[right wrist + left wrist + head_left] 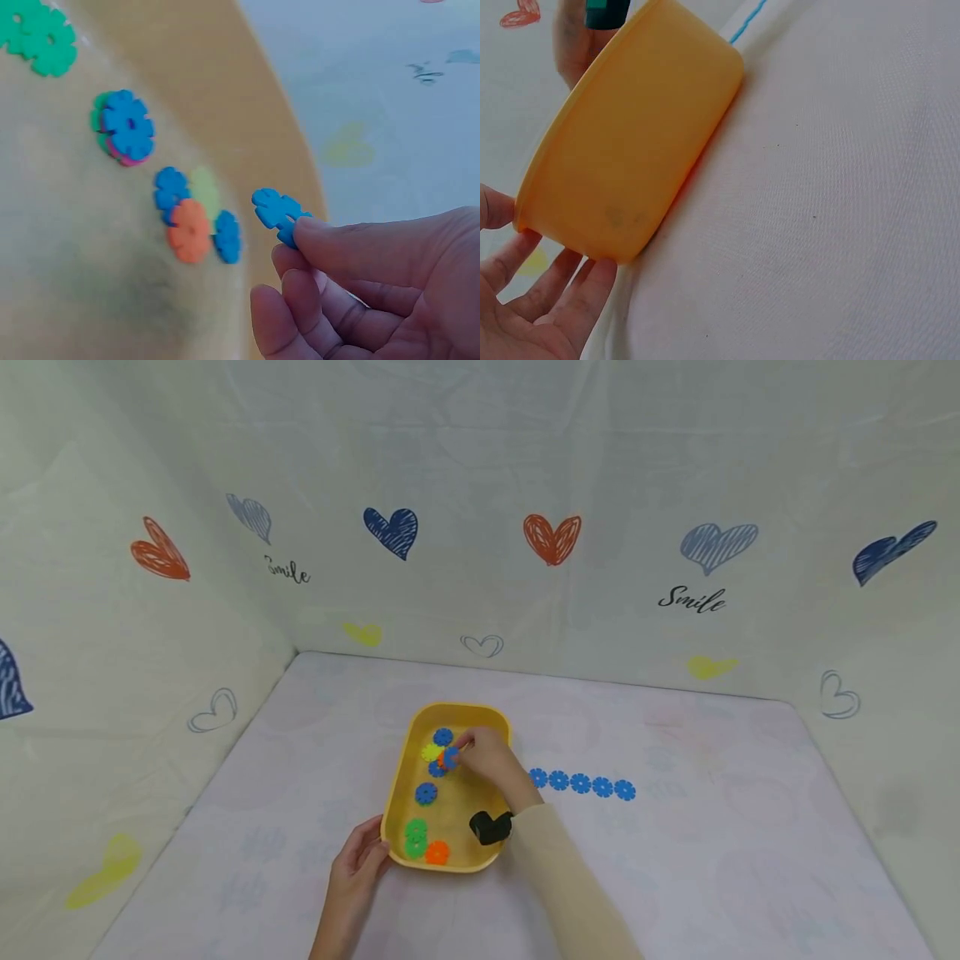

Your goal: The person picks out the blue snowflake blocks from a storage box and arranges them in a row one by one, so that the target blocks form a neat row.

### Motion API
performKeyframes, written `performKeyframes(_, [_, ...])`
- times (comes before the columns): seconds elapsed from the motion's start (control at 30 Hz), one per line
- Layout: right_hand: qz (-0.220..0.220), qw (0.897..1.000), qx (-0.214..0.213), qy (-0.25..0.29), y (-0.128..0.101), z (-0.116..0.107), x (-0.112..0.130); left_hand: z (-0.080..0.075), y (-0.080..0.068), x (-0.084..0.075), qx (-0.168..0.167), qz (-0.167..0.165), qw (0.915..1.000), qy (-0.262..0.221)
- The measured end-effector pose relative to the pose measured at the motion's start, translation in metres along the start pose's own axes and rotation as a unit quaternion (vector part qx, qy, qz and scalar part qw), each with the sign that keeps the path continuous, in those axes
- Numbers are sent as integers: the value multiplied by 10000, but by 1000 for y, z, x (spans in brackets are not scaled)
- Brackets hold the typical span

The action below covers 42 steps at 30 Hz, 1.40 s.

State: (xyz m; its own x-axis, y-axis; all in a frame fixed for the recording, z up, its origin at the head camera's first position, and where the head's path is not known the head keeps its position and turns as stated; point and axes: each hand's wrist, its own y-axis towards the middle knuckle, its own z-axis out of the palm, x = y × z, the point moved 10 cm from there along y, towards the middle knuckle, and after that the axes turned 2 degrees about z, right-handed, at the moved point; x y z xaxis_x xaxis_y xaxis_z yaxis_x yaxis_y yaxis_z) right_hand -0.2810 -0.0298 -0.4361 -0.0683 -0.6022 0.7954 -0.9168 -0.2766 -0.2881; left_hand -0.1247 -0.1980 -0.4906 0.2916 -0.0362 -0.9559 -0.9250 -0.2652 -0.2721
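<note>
My right hand [489,755] is over the far part of a yellow plastic tray [405,760], pinching a blue notched snowflake disc [276,208] between thumb and fingers. Below it in the tray are an orange disc [189,231], a pale yellow one [203,191] and two blue ones. A blue disc [129,124] lies stacked on pink and green ones. Green discs [416,838] and an orange disc [437,852] sit at the near end. My left hand [358,862] grips the tray's near left corner, thumb by the rim and fingers against the outer wall [630,150].
Right of the tray, several blue discs [581,783] form a straight row on the white cloth-covered table [712,860]. A dark strap [491,828] is at my right wrist. White curtains [480,460] printed with hearts stand behind and left of the table.
</note>
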Motion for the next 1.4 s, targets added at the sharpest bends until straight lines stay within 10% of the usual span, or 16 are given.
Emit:
performKeyframes(0.4, [-449, 9964, -603, 384, -31, -53, -3, 0, 1, 1, 6, -78, 10000, 57])
performKeyframes(1.4, [590, 9788, -1812, 749, -92, -156, -137, 1, -2, 6, -174, -386, 9990, -118])
